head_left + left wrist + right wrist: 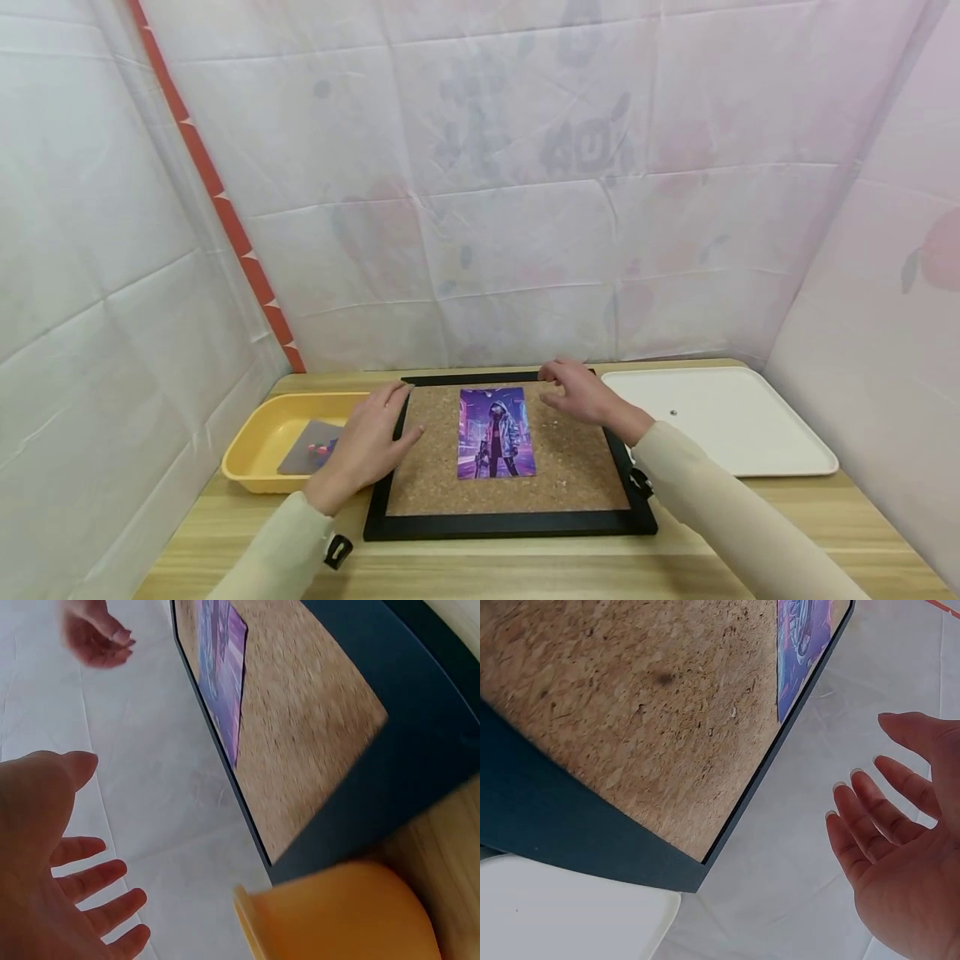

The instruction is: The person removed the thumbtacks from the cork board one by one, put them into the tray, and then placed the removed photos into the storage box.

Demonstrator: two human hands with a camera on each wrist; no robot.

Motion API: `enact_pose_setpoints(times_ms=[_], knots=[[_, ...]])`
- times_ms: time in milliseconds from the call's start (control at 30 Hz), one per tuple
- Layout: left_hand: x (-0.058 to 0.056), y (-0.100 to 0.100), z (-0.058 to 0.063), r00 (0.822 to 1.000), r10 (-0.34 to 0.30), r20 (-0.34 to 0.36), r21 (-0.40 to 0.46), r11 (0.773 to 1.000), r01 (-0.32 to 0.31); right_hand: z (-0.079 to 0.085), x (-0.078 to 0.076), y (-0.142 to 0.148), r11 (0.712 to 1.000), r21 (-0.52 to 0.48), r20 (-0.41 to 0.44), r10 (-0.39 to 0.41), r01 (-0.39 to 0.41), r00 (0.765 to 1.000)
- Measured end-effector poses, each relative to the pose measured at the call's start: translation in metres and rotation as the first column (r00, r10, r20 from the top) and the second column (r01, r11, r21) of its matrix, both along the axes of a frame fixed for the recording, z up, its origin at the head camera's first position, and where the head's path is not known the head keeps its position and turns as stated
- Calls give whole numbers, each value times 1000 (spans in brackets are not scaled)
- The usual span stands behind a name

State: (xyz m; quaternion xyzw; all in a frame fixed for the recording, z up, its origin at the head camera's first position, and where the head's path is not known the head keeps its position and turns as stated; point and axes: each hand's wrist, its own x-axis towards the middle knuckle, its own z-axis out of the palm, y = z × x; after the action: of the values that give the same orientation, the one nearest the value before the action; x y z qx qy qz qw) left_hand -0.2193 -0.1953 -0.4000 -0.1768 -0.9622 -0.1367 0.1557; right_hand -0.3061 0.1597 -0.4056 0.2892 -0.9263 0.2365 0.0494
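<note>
A black-framed cork board point(577, 475) lies on the wooden table. On its cork is a purple picture card point(495, 433) of a hooded figure. My left hand point(372, 433) hovers over the board's left edge, fingers spread and holding nothing. Its thumb and fingers also show in the left wrist view point(45, 847). Over the board's right part my right hand point(581, 393) is raised with loosely bent fingers, and its palm point(907, 892) is bare in the right wrist view.
Left of the board stands a yellow tray point(251, 442) holding a grey card point(303, 450) with a colourful print. A white tray point(750, 425) with a tiny dark pin-like object point(673, 412) lies to the right. White cloth point(487, 208) hangs behind and at both sides.
</note>
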Motion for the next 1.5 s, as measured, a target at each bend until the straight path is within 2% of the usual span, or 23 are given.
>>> enact_pose_setpoints(times_ms=[133,300,500,767,1033,1333,1500], knots=[[0,10,-2,999,-42,23,-26,999,42,0,0,-2,1000,6,0,-3,3,1000],[-1,20,-6,995,-52,89,-42,998,56,1,-1,-7,1000,9,10,8,-8,1000],[-3,36,-9,990,-73,123,-62,995,81,0,-2,-11,1000,-8,35,13,-13,999],[0,54,-18,971,-113,210,-64,990,129,-4,-4,-18,999,-7,80,44,-44,996],[-5,64,-30,954,-113,276,-43,991,130,-6,-6,-24,999,32,74,7,-10,997],[-5,71,-41,920,-72,385,-102,988,120,-11,-11,-33,999,27,90,17,-19,996],[-7,73,-44,918,-74,390,-126,983,133,-14,-11,-38,999,40,121,-14,10,993]])
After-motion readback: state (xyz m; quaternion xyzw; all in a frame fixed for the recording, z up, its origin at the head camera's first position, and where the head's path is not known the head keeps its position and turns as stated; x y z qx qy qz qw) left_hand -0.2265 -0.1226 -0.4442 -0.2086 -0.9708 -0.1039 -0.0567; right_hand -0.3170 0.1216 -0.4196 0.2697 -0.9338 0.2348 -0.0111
